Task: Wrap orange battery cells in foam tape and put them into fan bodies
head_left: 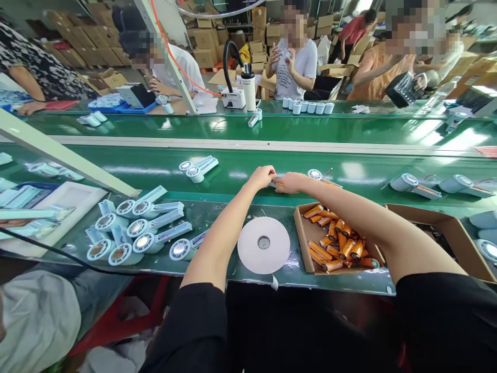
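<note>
My left hand [264, 176] and my right hand [291, 183] meet over the near edge of the green conveyor belt, with fingers bent in a pinch. Between them shows a sliver of a small pale piece, mostly covered by my fingers, so its kind is unclear. Just beyond my right wrist lies a pale blue fan-like part [315, 174] with a thin wire. Below my hands, a roll of white tape [248, 254] rests flat on the bench. Under my right forearm stands a cardboard tray [304, 247] of orange cylindrical batteries [347, 248].
Several pale blue handled housings [144, 242] cluster on the bench at left. More housings [406, 182] lie along the belt [240, 160]. A second cardboard box [446, 223] sits at right. A slanted metal post [66, 150] crosses the left. Co-workers sit across the line.
</note>
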`<act>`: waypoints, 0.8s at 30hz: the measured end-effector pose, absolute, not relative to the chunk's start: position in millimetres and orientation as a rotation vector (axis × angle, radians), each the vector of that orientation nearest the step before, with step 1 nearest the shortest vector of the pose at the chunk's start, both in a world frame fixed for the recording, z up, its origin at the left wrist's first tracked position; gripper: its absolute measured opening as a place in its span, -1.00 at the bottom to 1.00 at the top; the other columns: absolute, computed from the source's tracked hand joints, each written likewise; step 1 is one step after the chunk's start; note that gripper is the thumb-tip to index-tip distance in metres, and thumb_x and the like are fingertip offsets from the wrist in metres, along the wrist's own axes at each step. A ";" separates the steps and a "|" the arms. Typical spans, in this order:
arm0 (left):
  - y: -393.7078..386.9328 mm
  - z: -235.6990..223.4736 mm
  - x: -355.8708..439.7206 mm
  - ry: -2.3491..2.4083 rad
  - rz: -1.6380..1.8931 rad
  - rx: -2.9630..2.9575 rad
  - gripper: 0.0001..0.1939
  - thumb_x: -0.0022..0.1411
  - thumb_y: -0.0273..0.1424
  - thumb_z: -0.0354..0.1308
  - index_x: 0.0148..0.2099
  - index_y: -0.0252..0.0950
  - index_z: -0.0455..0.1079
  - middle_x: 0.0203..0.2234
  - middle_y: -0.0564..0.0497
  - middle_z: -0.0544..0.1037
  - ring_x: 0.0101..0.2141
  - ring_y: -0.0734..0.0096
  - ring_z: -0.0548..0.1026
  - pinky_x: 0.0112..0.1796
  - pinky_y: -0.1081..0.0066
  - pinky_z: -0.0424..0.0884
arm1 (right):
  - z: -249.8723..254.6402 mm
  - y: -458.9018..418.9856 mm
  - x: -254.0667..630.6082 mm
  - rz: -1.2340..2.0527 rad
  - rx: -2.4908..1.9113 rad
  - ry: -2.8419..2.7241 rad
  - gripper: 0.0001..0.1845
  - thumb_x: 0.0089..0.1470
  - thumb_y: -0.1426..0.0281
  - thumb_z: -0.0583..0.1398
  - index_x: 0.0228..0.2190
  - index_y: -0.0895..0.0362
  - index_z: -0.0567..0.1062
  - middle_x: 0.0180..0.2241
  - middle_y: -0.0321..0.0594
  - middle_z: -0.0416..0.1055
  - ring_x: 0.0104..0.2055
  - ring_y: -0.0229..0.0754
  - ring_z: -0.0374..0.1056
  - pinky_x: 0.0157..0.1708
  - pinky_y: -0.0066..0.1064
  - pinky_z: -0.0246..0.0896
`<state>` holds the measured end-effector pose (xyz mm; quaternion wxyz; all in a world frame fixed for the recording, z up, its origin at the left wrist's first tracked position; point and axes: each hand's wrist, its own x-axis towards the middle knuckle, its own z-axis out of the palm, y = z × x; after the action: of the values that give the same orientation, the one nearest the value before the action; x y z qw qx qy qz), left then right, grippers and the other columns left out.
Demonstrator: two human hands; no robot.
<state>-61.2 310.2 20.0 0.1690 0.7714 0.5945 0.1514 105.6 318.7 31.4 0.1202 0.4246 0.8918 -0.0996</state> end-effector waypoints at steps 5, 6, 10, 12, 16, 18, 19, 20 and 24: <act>201.9 29.1 -74.7 1.559 0.480 2.357 -0.70 0.46 -0.27 0.00 0.05 -0.28 0.47 0.01 -0.19 0.59 0.13 0.12 0.47 0.19 0.12 0.34 | 64.9 269.1 186.2 -0.510 1.397 2.953 -0.52 0.34 0.22 0.19 0.22 0.06 0.53 0.03 -0.10 0.64 -0.01 -0.02 0.58 0.05 -0.19 0.43; 172.6 25.3 -84.2 1.444 0.410 2.396 -0.75 0.36 -0.23 0.18 0.00 -0.21 0.50 -0.04 -0.11 0.62 0.08 0.15 0.51 0.17 0.16 0.39 | 69.5 249.6 206.6 -0.558 1.426 2.986 -0.54 0.36 0.21 0.17 0.20 0.06 0.54 0.06 -0.13 0.63 0.01 -0.03 0.58 0.06 -0.19 0.43; 77.4 1.6 -129.5 1.198 0.036 2.508 -0.20 -0.13 -0.24 0.55 0.21 -0.02 0.46 0.33 -0.09 0.42 0.38 -0.18 0.26 0.33 -0.13 0.22 | 72.1 164.5 264.7 -0.958 1.512 3.031 -0.66 0.34 0.18 0.21 0.04 -0.02 0.65 0.01 -0.22 0.66 0.01 -0.05 0.60 0.04 -0.20 0.50; 55.8 -4.3 -142.0 1.224 -0.017 2.542 -0.24 -0.02 -0.31 0.49 0.26 -0.01 0.43 0.39 -0.09 0.33 0.42 -0.18 0.18 0.33 -0.13 0.24 | 65.1 130.1 270.9 -1.183 1.637 3.046 -0.73 0.30 0.23 0.26 -0.04 -0.02 0.68 -0.06 -0.20 0.68 -0.03 -0.05 0.62 -0.01 -0.21 0.55; 52.3 8.7 -130.0 1.441 0.610 2.688 -0.36 0.10 -0.25 0.46 0.23 -0.13 0.42 0.28 -0.26 0.39 0.32 -0.25 0.28 0.27 -0.14 0.33 | 52.0 89.6 240.0 -2.031 1.639 2.666 -0.51 0.23 0.20 0.33 0.16 0.01 0.54 -0.15 -0.17 0.70 -0.41 -0.18 0.61 -0.48 -0.42 0.53; 58.0 18.9 -114.3 1.583 1.009 2.693 -0.34 0.09 -0.19 0.48 0.21 -0.14 0.39 0.18 -0.30 0.39 0.27 -0.28 0.30 0.22 -0.17 0.35 | 49.4 80.0 211.6 -2.254 1.388 2.480 -0.31 0.11 0.14 0.43 0.23 0.00 0.48 -0.04 -0.15 0.67 -0.46 -0.24 0.59 -0.52 -0.48 0.47; 60.8 22.5 -107.4 1.640 1.139 2.677 -0.32 0.07 -0.18 0.49 0.20 -0.13 0.36 0.13 -0.28 0.38 0.25 -0.27 0.31 0.21 -0.18 0.34 | 48.3 76.5 197.0 -2.254 1.259 2.453 -0.36 0.10 0.12 0.43 0.17 0.02 0.53 -0.08 -0.18 0.68 -0.48 -0.27 0.57 -0.52 -0.52 0.44; 63.2 24.5 -102.4 1.688 1.225 2.654 -0.29 0.06 -0.18 0.50 0.21 -0.12 0.34 0.10 -0.26 0.37 0.23 -0.26 0.30 0.20 -0.18 0.33 | 47.0 73.6 183.4 -2.205 1.132 2.458 -0.50 0.15 0.11 0.39 0.06 0.05 0.60 -0.21 -0.23 0.69 -0.52 -0.30 0.54 -0.52 -0.55 0.40; 65.5 16.3 -106.0 1.851 1.286 2.449 -0.10 -0.02 -0.21 0.53 0.31 -0.08 0.20 0.15 -0.27 0.28 0.29 -0.35 0.15 0.24 -0.31 0.22 | 38.0 69.0 156.9 -1.729 0.824 2.754 -0.71 0.32 0.21 0.25 -0.39 0.06 0.66 -0.66 -0.41 0.46 -0.59 -0.32 0.43 -0.52 -0.56 0.28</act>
<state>-106.0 65.5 16.3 -0.0932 0.7325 0.5538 0.3847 156.9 69.0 38.0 -0.1061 0.2442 0.8163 -0.5126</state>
